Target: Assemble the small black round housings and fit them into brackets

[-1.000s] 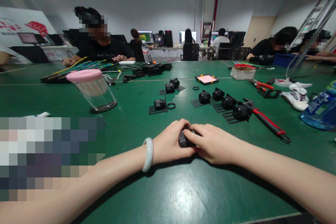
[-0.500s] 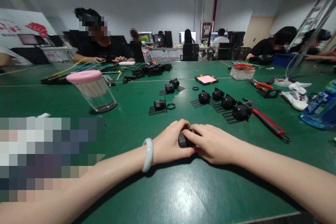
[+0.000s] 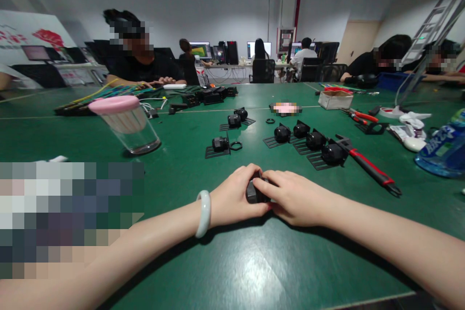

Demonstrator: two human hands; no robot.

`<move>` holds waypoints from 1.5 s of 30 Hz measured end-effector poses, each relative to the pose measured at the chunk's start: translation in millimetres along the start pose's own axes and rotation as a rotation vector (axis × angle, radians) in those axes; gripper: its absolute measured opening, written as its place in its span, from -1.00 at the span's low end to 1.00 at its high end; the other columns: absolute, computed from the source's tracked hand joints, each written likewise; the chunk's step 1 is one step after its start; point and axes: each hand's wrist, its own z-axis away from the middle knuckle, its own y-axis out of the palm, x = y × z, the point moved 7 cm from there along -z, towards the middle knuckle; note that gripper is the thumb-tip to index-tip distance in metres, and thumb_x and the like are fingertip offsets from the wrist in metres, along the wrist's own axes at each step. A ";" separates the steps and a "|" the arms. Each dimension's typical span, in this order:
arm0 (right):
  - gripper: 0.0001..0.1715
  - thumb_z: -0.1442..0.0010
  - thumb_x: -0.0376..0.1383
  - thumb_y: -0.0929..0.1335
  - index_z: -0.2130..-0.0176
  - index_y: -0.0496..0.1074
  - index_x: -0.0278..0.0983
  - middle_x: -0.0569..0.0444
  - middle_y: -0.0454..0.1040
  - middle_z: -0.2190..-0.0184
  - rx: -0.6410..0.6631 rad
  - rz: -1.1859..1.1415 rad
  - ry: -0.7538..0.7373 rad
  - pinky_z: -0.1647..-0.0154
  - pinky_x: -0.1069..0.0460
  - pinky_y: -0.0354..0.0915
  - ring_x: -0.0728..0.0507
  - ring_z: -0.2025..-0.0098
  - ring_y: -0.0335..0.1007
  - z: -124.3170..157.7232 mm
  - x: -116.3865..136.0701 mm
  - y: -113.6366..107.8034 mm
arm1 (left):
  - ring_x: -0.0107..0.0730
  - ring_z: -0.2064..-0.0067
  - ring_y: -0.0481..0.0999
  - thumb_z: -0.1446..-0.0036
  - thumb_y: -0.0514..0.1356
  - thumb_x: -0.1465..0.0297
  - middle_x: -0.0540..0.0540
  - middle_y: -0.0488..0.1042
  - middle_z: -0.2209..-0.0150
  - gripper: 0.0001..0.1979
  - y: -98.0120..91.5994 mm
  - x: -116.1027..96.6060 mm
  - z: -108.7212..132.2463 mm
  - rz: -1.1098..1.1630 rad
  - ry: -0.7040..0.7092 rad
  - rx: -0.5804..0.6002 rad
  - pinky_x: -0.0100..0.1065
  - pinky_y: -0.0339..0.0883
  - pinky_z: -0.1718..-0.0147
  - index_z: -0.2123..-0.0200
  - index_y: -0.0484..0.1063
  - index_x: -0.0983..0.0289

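Observation:
Low over the green table, both hands are closed around one small black part (image 3: pixel 253 193) with flat facets. My left hand (image 3: pixel 236 196), a pale bangle on its wrist, grips it from the left. From the right, my right hand (image 3: pixel 294 197) lays a finger across its top; the far side of the part is hidden by fingers. Beyond the hands lies a similar black part on a slotted plate (image 3: pixel 219 144), beside a black ring nut (image 3: pixel 236 146). Several more such parts on slotted plates (image 3: pixel 315 140) stand to the right, near a red-and-black adjustable wrench (image 3: pixel 370 167).
A clear cup with a pink lid (image 3: pixel 125 126) stands at the left. At the right are a blue bottle (image 3: pixel 443 147), pliers (image 3: pixel 359 116) and a white box (image 3: pixel 334 100). Bundled wires (image 3: pixel 105 96) lie at the back left, before a seated person (image 3: pixel 141 63).
Hardly anything differs. Both hands stay closed on the black part, and the whole view has shifted very slightly.

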 end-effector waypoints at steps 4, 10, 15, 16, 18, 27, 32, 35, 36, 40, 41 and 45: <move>-0.46 -0.09 -0.34 0.19 -0.07 0.02 -0.34 -0.16 0.20 0.10 0.002 -0.004 0.004 0.23 -0.06 0.19 -0.18 0.16 0.18 0.4 -0.8 0.3 | -0.32 0.28 0.32 0.17 0.20 0.25 0.04 0.31 0.30 -0.60 -0.2 0.0 -0.1 -0.001 0.006 -0.001 -0.32 0.22 0.28 0.24 0.19 0.28; -0.46 -0.09 -0.34 0.20 -0.08 0.02 -0.33 -0.16 0.21 0.11 0.005 0.001 0.007 0.25 -0.05 0.18 -0.17 0.19 0.20 -0.2 -1.1 -0.7 | -0.32 0.28 0.32 0.17 0.20 0.26 0.04 0.32 0.31 -0.61 -0.8 0.1 -0.6 0.015 -0.002 -0.001 -0.32 0.22 0.29 0.25 0.20 0.28; -0.46 -0.10 -0.33 0.20 -0.08 0.01 -0.33 -0.17 0.21 0.11 0.002 -0.014 0.007 0.25 -0.06 0.17 -0.17 0.20 0.19 0.0 -1.3 -0.4 | -0.32 0.28 0.32 0.19 0.20 0.28 0.03 0.32 0.31 -0.61 -1.4 -0.3 -0.8 0.030 -0.018 -0.007 -0.31 0.22 0.28 0.25 0.21 0.26; -0.46 -0.10 -0.33 0.20 -0.08 0.01 -0.33 -0.18 0.21 0.11 0.001 -0.016 0.007 0.25 -0.06 0.17 -0.17 0.20 0.19 0.0 -1.3 -0.4 | -0.32 0.28 0.32 0.18 0.20 0.28 0.03 0.32 0.31 -0.62 -1.3 -0.3 -0.8 0.033 -0.021 -0.005 -0.31 0.22 0.27 0.25 0.21 0.26; -0.46 -0.10 -0.33 0.20 -0.08 0.01 -0.33 -0.18 0.20 0.11 0.001 -0.018 0.006 0.25 -0.06 0.16 -0.17 0.19 0.19 0.0 -1.2 -0.4 | -0.31 0.28 0.32 0.18 0.20 0.28 0.03 0.32 0.31 -0.62 -0.9 -0.2 -0.7 0.035 -0.025 -0.001 -0.31 0.22 0.27 0.26 0.21 0.26; -0.46 -0.10 -0.32 0.20 -0.07 0.01 -0.33 -0.18 0.20 0.09 0.001 -0.009 0.005 0.24 -0.06 0.16 -0.18 0.17 0.18 0.5 -1.5 -0.1 | -0.32 0.28 0.32 0.17 0.19 0.26 0.03 0.31 0.31 -0.62 -1.0 -0.7 -0.8 0.016 -0.006 -0.001 -0.32 0.22 0.28 0.25 0.20 0.27; -0.47 -0.11 -0.30 0.20 -0.07 0.01 -0.31 -0.15 0.21 0.10 -0.003 0.002 0.018 0.26 -0.06 0.16 -0.18 0.18 0.21 0.1 -2.2 -0.7 | -0.31 0.27 0.32 0.18 0.20 0.27 0.04 0.32 0.30 -0.62 -0.6 0.2 -1.1 0.022 -0.014 -0.002 -0.30 0.23 0.27 0.25 0.21 0.27; -0.51 -0.11 -0.29 0.20 -0.04 0.03 -0.31 -0.11 0.24 0.12 -0.004 -0.006 0.038 0.27 -0.05 0.16 -0.17 0.19 0.21 -0.9 -3.9 -1.5 | -0.29 0.27 0.31 0.17 0.19 0.24 0.06 0.31 0.29 -0.60 -0.3 0.5 -0.8 0.014 -0.001 -0.003 -0.28 0.22 0.25 0.25 0.20 0.27; -0.53 -0.11 -0.29 0.20 -0.02 0.06 -0.31 -0.10 0.25 0.14 -0.002 -0.012 0.045 0.27 -0.04 0.16 -0.16 0.20 0.22 -1.1 -4.7 -1.6 | -0.29 0.27 0.31 0.16 0.19 0.23 0.06 0.31 0.29 -0.60 -0.2 0.6 -0.6 0.008 0.004 -0.002 -0.28 0.22 0.26 0.24 0.19 0.27; -0.65 -0.10 -0.29 0.20 0.08 0.13 -0.34 -0.05 0.31 0.22 -0.001 -0.030 0.058 0.28 -0.02 0.14 -0.14 0.25 0.24 -1.6 -6.7 -2.7 | -0.29 0.27 0.31 0.14 0.18 0.21 0.07 0.31 0.29 -0.58 0.5 0.7 -0.1 -0.015 0.016 0.006 -0.28 0.22 0.27 0.21 0.18 0.28; -0.66 -0.10 -0.29 0.20 0.09 0.14 -0.34 -0.04 0.31 0.23 -0.003 -0.031 0.056 0.29 -0.01 0.14 -0.14 0.25 0.24 -1.6 -6.7 -3.1 | -0.29 0.27 0.31 0.14 0.18 0.21 0.08 0.31 0.29 -0.57 0.3 0.6 -0.1 -0.016 0.018 0.005 -0.28 0.22 0.27 0.21 0.18 0.28; -0.68 -0.11 -0.31 0.18 0.10 0.14 -0.34 -0.05 0.30 0.22 -0.001 -0.020 0.043 0.29 -0.01 0.14 -0.14 0.25 0.23 -1.3 -5.2 -3.6 | -0.30 0.28 0.31 0.15 0.18 0.20 0.06 0.31 0.30 -0.58 0.0 0.8 -0.5 -0.013 0.016 0.000 -0.29 0.22 0.28 0.23 0.19 0.28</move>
